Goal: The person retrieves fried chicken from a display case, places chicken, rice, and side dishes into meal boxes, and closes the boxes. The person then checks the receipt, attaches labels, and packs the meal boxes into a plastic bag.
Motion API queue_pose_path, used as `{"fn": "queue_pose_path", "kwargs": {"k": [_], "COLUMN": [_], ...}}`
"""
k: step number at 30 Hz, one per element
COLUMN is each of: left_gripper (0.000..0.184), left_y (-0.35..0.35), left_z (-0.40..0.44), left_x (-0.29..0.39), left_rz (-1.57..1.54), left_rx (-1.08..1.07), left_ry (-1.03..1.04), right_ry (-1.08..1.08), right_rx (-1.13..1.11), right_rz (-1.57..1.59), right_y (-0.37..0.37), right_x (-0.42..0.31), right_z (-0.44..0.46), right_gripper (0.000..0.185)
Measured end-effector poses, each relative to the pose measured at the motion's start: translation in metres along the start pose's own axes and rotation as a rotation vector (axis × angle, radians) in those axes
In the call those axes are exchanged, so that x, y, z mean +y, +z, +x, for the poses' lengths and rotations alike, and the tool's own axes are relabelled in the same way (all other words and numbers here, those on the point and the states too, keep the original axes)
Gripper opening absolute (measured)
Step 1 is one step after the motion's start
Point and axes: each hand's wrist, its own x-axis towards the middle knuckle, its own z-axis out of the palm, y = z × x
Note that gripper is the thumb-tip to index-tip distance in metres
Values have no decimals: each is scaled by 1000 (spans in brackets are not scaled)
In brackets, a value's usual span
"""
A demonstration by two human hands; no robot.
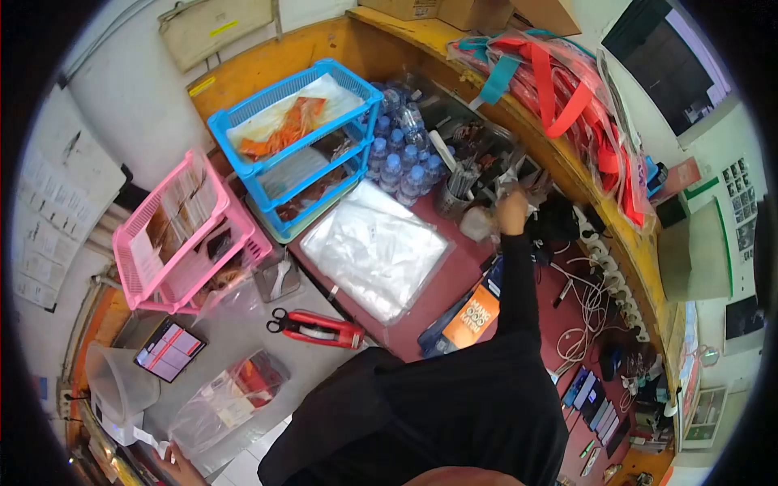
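Observation:
My left hand (pixel 180 468) is at the bottom left edge, its fingertips pinching the end of a white paper strip (pixel 147 437) that comes from a small white printer (pixel 117 425). With the arm stretched far forward, my right hand (pixel 512 214) reaches into clutter at the back. Its fingers are closed, and what they hold is too unclear to name. Beside it are a mesh cup of pens (pixel 456 194) and a small clear plastic bag (pixel 478 223). A clear plastic package with red contents (pixel 258 381) lies on the grey table, right of my left hand.
Blue tiered baskets (pixel 296 117) and pink baskets (pixel 174 235) stand at the back left, near several water bottles (pixel 401 158). A stack of clear bags (pixel 373 251), a red tape dispenser (pixel 324 330), a tablet (pixel 170 348) and tangled white cables (pixel 596 312) lie around.

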Motion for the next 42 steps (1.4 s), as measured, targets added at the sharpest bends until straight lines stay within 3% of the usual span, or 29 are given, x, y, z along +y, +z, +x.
{"fn": "queue_pose_path", "kwargs": {"k": [1,2,3,8,12,16,20,42], "left_gripper": [68,70,70,66,61,61,61,57], "left_y": [-3,-4,-3,0,11,32,38,51], "left_z": [-3,-1,-4,3,-12,-37,-36,-30], "left_x": [0,-1,6,25,58,112,114,113], "left_rz": [62,88,95,-1,-29,70,58,129], "left_rx": [111,166,177,152,89,108,52,-60], "left_ry": [92,56,61,121,169,105,125,132], "right_ry": [91,-113,-109,-90,-97,-36,-21,-18], "right_rx": [-76,147,142,181,83,-339,-571,-892], "right_rz": [31,124,137,-413,-574,-373,-268,-41], "right_y": [9,63,70,59,65,47,32,-7], "right_x": [22,82,93,103,145,172,175,170], "right_z": [17,33,42,83,119,154,169,163], "right_gripper": [51,65,65,49,49,49,49,50]}}
